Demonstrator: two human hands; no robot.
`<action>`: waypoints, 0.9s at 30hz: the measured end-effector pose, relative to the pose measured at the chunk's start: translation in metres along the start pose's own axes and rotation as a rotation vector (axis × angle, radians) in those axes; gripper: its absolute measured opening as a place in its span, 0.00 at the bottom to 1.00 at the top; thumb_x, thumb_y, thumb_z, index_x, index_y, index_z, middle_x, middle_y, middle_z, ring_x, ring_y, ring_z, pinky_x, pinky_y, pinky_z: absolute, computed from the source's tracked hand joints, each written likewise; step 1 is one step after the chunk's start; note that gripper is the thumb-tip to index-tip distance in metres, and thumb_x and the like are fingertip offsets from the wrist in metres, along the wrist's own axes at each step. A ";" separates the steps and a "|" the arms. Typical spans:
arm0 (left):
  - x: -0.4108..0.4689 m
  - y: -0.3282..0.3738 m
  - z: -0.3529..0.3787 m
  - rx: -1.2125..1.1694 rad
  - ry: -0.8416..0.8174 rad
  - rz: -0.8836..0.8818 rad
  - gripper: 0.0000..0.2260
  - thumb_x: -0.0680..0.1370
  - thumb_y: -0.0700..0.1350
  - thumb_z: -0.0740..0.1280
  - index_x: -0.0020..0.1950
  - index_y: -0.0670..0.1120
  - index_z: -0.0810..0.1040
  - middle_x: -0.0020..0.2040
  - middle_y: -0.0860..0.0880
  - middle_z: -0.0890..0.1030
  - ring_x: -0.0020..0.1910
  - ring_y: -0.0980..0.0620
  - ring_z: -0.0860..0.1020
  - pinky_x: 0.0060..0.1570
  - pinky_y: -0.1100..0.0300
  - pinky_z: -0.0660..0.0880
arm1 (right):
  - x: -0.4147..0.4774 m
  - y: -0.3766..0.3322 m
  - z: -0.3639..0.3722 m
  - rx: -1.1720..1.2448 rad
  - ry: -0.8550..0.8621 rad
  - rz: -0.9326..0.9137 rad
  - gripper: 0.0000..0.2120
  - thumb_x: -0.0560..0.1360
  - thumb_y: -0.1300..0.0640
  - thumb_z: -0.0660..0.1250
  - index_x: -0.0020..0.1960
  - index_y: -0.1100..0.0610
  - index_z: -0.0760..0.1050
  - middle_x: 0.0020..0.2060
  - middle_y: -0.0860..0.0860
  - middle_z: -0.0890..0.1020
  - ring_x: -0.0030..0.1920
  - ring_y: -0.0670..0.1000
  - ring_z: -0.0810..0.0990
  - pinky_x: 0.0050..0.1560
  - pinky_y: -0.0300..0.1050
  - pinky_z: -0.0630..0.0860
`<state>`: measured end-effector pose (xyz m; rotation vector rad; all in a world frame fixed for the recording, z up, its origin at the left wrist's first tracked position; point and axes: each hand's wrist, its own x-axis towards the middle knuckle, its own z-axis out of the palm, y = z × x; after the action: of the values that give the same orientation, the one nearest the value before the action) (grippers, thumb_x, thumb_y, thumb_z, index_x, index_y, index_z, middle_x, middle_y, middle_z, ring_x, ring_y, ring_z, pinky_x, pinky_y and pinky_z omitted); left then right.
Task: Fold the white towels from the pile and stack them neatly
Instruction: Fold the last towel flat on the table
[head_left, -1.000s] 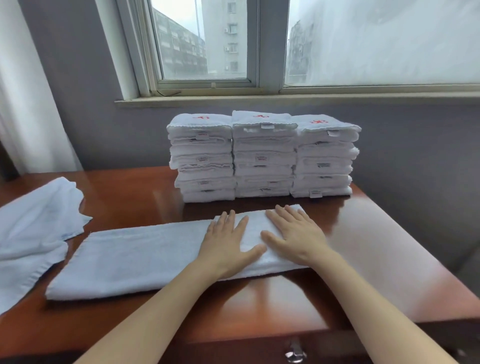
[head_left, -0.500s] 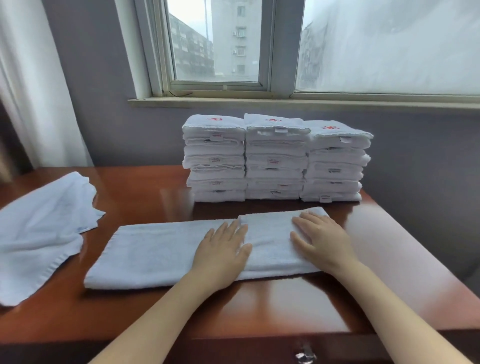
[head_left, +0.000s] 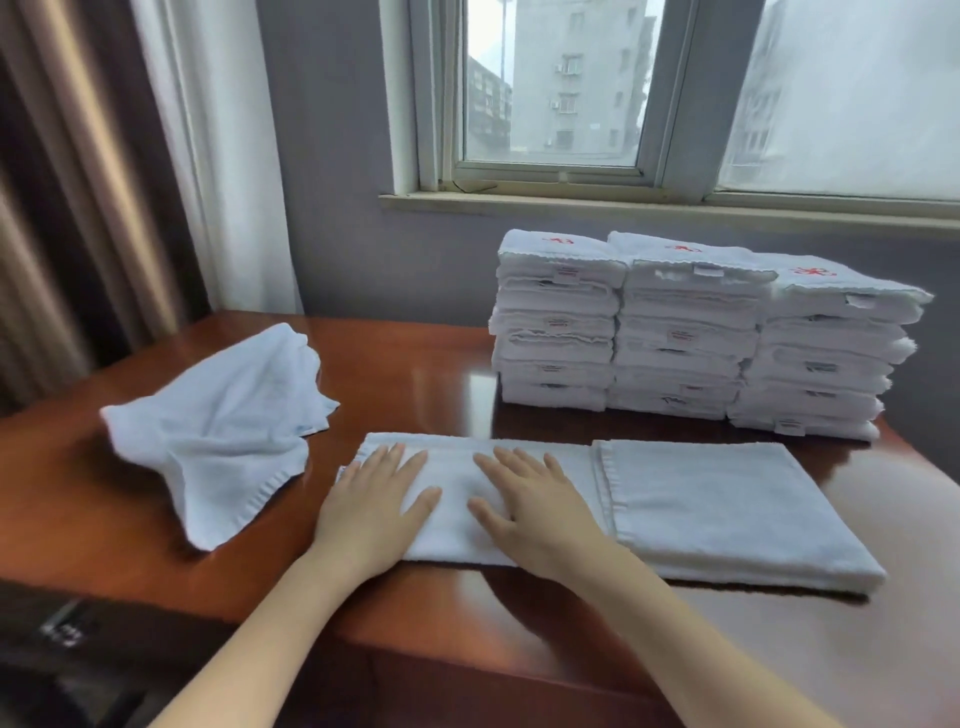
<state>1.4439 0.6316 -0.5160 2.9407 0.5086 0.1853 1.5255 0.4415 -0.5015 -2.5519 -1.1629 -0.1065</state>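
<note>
The long white terry-cloth towel (head_left: 701, 499) looks soft, matt and nubbly; the reddish-brown wooden worktop (head_left: 426, 364) is smooth, glossy, reflective.

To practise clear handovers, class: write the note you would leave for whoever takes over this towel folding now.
Left hand and right hand: both open, flat on the left half of the long towel near the front of the table; its right end is folded over.
Done: three folded stacks at the back.
Left: finish this fold, stack it, then fold the crumpled pile on the left.
</note>
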 end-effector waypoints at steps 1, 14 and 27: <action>0.000 -0.009 -0.001 -0.018 -0.009 -0.015 0.27 0.82 0.63 0.48 0.80 0.59 0.51 0.81 0.55 0.48 0.79 0.55 0.45 0.76 0.53 0.44 | 0.007 -0.007 0.004 -0.010 -0.012 0.001 0.27 0.81 0.41 0.53 0.78 0.48 0.56 0.78 0.50 0.60 0.78 0.52 0.53 0.77 0.53 0.42; -0.005 -0.038 0.003 -0.248 0.208 -0.289 0.29 0.76 0.66 0.60 0.68 0.47 0.69 0.73 0.51 0.64 0.75 0.50 0.60 0.71 0.54 0.60 | 0.029 -0.019 0.028 -0.073 -0.042 0.030 0.28 0.80 0.37 0.47 0.77 0.45 0.55 0.78 0.48 0.56 0.78 0.50 0.48 0.76 0.56 0.40; -0.005 -0.028 -0.020 -0.834 0.256 -0.188 0.16 0.77 0.49 0.69 0.62 0.57 0.68 0.55 0.58 0.76 0.56 0.55 0.76 0.55 0.54 0.73 | 0.021 -0.022 0.020 0.109 0.105 -0.031 0.23 0.79 0.43 0.59 0.73 0.47 0.67 0.72 0.46 0.68 0.74 0.47 0.60 0.72 0.45 0.50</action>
<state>1.4272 0.6587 -0.5012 2.0562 0.5607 0.5910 1.5214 0.4768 -0.5098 -2.4035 -1.1371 -0.1779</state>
